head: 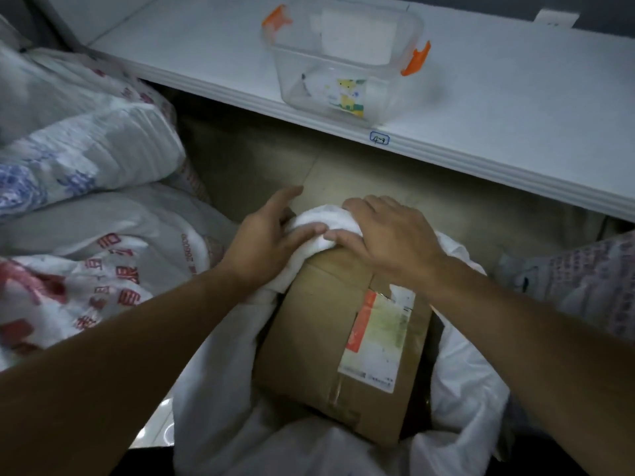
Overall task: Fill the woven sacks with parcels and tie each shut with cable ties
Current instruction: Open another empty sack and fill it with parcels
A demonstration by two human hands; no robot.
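A brown cardboard parcel (319, 334) with a shipping label lies inside an open white woven sack (220, 400) on the floor in front of me. The sack's far rim is bunched over the parcel's far end. My left hand (264, 235) grips that bunched fabric from the left, thumb on top. My right hand (385, 231) presses on the same fold from the right, fingers curled over it. The parcel's near end sits deep in the sack mouth. No cable tie is visible.
Filled printed woven sacks (86, 159) are piled at the left. A white shelf (481, 108) runs across the top, carrying a clear plastic box (340, 60) with orange clips. Another printed sack (591, 286) sits at the right. Tiled floor (261, 159) lies beyond the parcel.
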